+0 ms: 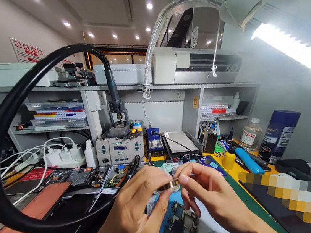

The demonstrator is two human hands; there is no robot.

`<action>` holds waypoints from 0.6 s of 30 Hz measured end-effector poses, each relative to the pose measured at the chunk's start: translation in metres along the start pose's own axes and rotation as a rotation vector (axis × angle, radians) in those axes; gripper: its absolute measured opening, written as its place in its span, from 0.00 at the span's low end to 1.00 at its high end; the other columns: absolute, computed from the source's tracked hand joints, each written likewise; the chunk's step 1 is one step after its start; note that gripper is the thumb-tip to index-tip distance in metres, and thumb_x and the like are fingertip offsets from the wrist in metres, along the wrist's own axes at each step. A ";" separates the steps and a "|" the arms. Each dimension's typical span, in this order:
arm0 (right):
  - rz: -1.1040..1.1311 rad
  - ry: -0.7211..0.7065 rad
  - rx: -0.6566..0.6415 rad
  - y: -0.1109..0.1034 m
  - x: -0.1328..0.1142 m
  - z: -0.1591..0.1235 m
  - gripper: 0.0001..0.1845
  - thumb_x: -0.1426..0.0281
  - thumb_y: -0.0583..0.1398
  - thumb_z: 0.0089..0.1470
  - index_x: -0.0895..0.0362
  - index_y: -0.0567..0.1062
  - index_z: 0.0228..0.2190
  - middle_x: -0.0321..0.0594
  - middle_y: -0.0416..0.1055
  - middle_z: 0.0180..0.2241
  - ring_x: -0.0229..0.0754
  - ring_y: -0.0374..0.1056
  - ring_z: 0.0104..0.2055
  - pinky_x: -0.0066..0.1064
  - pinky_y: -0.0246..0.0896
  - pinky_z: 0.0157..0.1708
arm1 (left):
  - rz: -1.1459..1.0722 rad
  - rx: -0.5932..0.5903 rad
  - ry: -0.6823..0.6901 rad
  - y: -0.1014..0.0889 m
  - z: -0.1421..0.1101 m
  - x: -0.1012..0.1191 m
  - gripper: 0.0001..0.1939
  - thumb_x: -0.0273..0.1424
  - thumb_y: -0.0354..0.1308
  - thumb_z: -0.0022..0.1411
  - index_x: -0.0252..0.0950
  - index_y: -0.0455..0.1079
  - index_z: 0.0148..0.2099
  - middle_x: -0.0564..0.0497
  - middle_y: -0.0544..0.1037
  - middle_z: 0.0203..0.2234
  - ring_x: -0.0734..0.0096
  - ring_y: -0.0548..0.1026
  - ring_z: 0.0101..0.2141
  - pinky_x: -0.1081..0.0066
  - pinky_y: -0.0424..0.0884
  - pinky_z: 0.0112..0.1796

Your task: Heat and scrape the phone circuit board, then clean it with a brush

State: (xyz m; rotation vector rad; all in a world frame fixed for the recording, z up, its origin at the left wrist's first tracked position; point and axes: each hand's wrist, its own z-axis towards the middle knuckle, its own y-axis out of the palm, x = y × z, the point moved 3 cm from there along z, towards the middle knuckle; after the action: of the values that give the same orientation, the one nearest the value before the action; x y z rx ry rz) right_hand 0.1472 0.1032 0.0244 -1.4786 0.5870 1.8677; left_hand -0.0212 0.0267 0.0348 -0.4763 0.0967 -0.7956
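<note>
The disc (169,185) was pinched in the left hand (141,204), just beside the right hand (212,190), whose own grip could not be told.

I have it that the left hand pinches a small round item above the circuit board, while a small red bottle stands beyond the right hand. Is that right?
Not quite: the small bottle beyond the right hand is yellow, not red, as the head view shows. The rest is right: the left hand pinches the small round item above the circuit board.
</note>
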 end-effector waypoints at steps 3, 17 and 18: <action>0.042 -0.029 -0.017 0.001 0.001 0.001 0.15 0.54 0.62 0.62 0.51 0.74 0.33 0.40 0.75 0.35 0.38 0.67 0.27 0.35 0.61 0.29 | -0.030 0.003 -0.058 0.005 -0.002 -0.003 0.14 0.19 0.59 0.62 0.39 0.65 0.47 0.51 0.77 0.41 0.73 0.78 0.42 0.72 0.78 0.46; -0.034 -0.138 0.099 0.000 0.004 0.008 0.17 0.54 0.64 0.60 0.55 0.75 0.32 0.41 0.76 0.34 0.43 0.71 0.37 0.37 0.68 0.41 | -0.221 -0.162 -0.433 0.020 -0.001 -0.004 0.08 0.31 0.59 0.65 0.39 0.63 0.35 0.48 0.76 0.39 0.71 0.80 0.37 0.73 0.81 0.37; -0.048 -0.142 0.109 0.000 0.005 0.008 0.17 0.53 0.63 0.60 0.55 0.75 0.32 0.40 0.76 0.33 0.43 0.71 0.37 0.37 0.68 0.40 | -0.238 -0.175 -0.469 0.021 -0.002 -0.006 0.08 0.32 0.60 0.64 0.39 0.63 0.35 0.47 0.76 0.40 0.70 0.80 0.37 0.73 0.81 0.35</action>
State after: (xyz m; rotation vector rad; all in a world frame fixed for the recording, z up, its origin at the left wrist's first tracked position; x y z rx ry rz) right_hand 0.1415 0.1103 0.0220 -1.2670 0.5714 1.8556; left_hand -0.0119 0.0428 0.0235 -0.8403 -0.3335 -0.8922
